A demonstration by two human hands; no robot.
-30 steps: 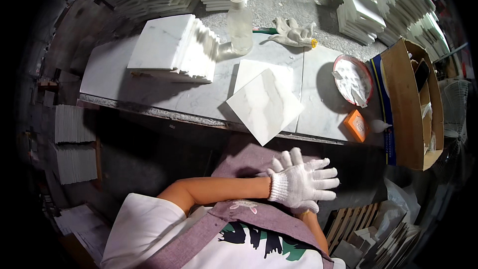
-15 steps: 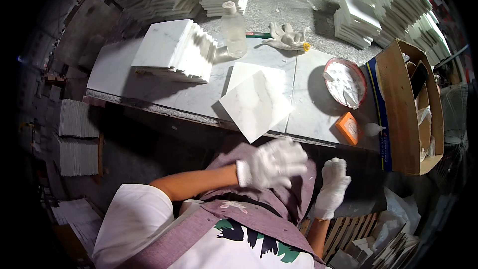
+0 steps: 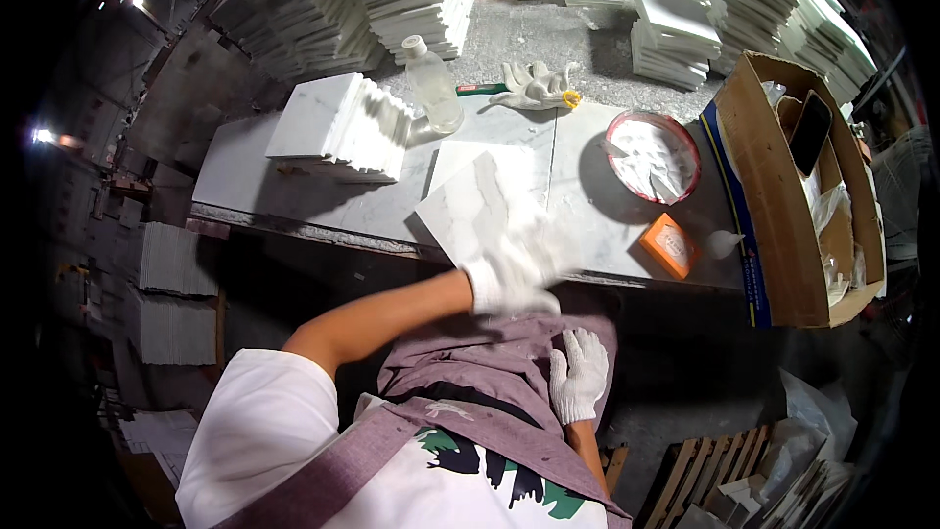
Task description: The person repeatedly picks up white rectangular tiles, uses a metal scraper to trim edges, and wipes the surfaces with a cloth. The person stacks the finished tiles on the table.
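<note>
My left hand (image 3: 519,269), in a white knit glove, is over the near corner of a square white tile with grey veins (image 3: 468,204). Motion blurs it, but the fingers look stretched out; whether it touches the tile I cannot tell. That tile lies turned at an angle on top of another white tile (image 3: 526,159), its near corner pointing toward me at the bench edge. Gloved too, my right hand (image 3: 580,374) is against the purple apron (image 3: 460,353) at my lap, fingers extended, thumb apart, holding nothing.
Behind the tiles stand a stack of tiles (image 3: 338,127), a clear bottle (image 3: 433,88) and a spare glove (image 3: 536,86) beside a green handle (image 3: 478,90). To the right are a red-rimmed bowl of white material (image 3: 654,157), an orange box (image 3: 671,245) and a cardboard box (image 3: 729,167).
My left hand has moved up and forward from the lap onto the tile's near corner. My right hand has come left to the apron. The view has shifted slightly.
</note>
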